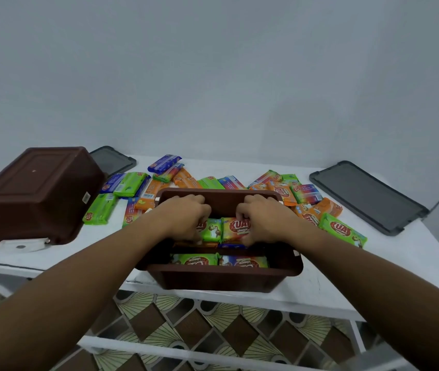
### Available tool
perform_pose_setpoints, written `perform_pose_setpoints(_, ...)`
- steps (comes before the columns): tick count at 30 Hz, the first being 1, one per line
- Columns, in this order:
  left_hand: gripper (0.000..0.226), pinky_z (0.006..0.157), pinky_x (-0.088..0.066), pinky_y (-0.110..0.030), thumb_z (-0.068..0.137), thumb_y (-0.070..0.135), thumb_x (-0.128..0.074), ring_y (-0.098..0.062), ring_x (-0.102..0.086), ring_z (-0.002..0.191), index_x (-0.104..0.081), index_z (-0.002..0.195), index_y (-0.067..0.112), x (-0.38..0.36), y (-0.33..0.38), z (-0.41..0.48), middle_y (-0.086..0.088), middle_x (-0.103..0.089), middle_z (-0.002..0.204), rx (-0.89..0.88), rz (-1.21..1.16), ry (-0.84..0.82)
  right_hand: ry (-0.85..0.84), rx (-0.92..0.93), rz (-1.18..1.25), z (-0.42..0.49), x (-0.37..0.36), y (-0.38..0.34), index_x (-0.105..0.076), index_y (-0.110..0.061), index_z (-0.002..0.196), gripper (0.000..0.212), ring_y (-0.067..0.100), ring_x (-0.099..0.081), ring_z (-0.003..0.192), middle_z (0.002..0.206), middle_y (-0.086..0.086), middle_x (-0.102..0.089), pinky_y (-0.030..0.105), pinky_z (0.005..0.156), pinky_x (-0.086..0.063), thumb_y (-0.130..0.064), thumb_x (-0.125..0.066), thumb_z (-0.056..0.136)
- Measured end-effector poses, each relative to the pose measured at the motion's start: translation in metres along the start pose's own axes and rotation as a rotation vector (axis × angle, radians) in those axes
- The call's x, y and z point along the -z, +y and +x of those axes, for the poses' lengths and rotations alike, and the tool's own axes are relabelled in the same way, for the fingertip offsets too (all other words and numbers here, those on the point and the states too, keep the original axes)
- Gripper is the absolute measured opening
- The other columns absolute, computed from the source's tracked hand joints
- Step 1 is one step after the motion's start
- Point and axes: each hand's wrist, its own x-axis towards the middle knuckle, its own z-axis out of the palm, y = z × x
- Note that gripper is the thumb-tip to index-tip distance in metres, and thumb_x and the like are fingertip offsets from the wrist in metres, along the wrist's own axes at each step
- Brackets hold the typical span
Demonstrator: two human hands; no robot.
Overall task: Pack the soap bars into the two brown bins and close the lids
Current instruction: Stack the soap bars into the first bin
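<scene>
**Two bare arms and hands of one person**

Only the person's arms and hands show. The left forearm (92, 277) and the right forearm (360, 277) are uncovered along their whole visible length, up to the wrists. Both look smooth and slim. The wide lens draws them broad near the camera and narrow farther off. The left hand (186, 212) and the right hand (263, 218) are bare too, with knuckles and finger joints plainly outlined.

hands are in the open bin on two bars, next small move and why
Probably lower both bars into place and let go: the left hand holds the green bar and the right hand the orange bar, both tilted up above the packed bars in the open bin.
</scene>
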Motion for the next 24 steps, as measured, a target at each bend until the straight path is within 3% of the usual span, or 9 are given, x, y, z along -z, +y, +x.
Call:
perform_pose_setpoints(2,0.034,0.07,-0.038,-0.032,0.08,0.051,-0.078,-0.012,-0.049,0.089,-0.048,0.082,0.034,0.005,-0.001,-0.002,0.011,-0.048,0.097,0.002,-0.015,-0.047,-0.05,0.005,0.006,0.0,0.002,-0.001,-0.058,-0.031,0.103,0.039,0.014,-0.048,0.095,0.106,-0.007,-0.051,0.034,0.083,-0.036,-0.05,-0.077,0.075)
perform_pose_setpoints(5,0.031,0.065,-0.046,-0.031,0.086,0.045,-0.074,-0.012,-0.056,0.075,-0.051,0.07,0.031,0.006,-0.001,-0.002,0.01,-0.058,0.083,0.05,-0.06,-0.087,-0.051,0.023,-0.06,0.003,0.004,-0.007,-0.061,-0.027,0.095,0.023,0.016,-0.053,0.091,0.103,-0.005,-0.058,0.033,0.08,-0.036,-0.04,-0.076,0.082)
perform_pose_setpoints(9,0.032,0.064,-0.053,-0.032,0.086,0.039,-0.071,-0.013,-0.06,0.069,-0.051,0.063,0.029,0.006,0.004,-0.001,0.009,-0.059,0.072,0.107,-0.091,-0.049,0.008,-0.017,-0.085,0.002,0.007,-0.01,-0.057,-0.025,0.075,0.029,0.018,-0.062,0.082,0.091,-0.002,-0.068,0.031,0.069,-0.042,-0.044,-0.078,0.082)
perform_pose_setpoints(12,0.031,0.063,-0.053,-0.032,0.087,0.037,-0.071,-0.016,-0.063,0.07,-0.053,0.063,0.026,0.005,0.006,-0.002,0.007,-0.061,0.071,0.106,-0.113,-0.074,0.009,-0.053,-0.081,0.001,0.005,-0.011,-0.061,-0.023,0.075,0.03,0.019,-0.066,0.079,0.085,-0.001,-0.07,0.033,0.066,-0.052,-0.047,-0.078,0.081)
perform_pose_setpoints(15,0.026,0.064,-0.051,-0.032,0.089,0.04,-0.073,-0.014,-0.063,0.075,-0.059,0.069,0.03,0.011,-0.002,-0.006,0.009,-0.064,0.077,0.062,-0.206,-0.068,0.006,-0.093,0.105,0.004,0.005,-0.006,-0.066,-0.02,0.076,0.035,0.014,-0.064,0.071,0.075,-0.006,-0.067,0.029,0.056,-0.046,-0.051,-0.081,0.076)
perform_pose_setpoints(20,0.01,0.063,-0.046,-0.028,0.09,0.027,-0.073,-0.006,-0.06,0.075,-0.067,0.082,0.03,0.034,-0.026,-0.011,0.012,-0.064,0.08,0.034,-0.386,0.174,0.18,-0.09,0.469,0.018,0.02,-0.003,-0.074,-0.025,0.092,0.013,0.003,-0.065,0.069,0.072,-0.011,-0.067,0.022,0.063,-0.049,-0.035,-0.079,0.085)
perform_pose_setpoints(24,0.004,0.077,-0.052,-0.033,0.09,0.023,-0.073,-0.013,-0.064,0.086,-0.072,0.087,0.026,0.048,-0.048,-0.015,0.006,-0.07,0.093,0.035,-0.493,0.328,0.3,-0.051,0.534,0.042,0.044,-0.013,-0.079,-0.027,0.088,0.003,0.0,-0.059,0.069,0.074,-0.016,-0.064,0.02,0.06,-0.043,-0.028,-0.079,0.085)
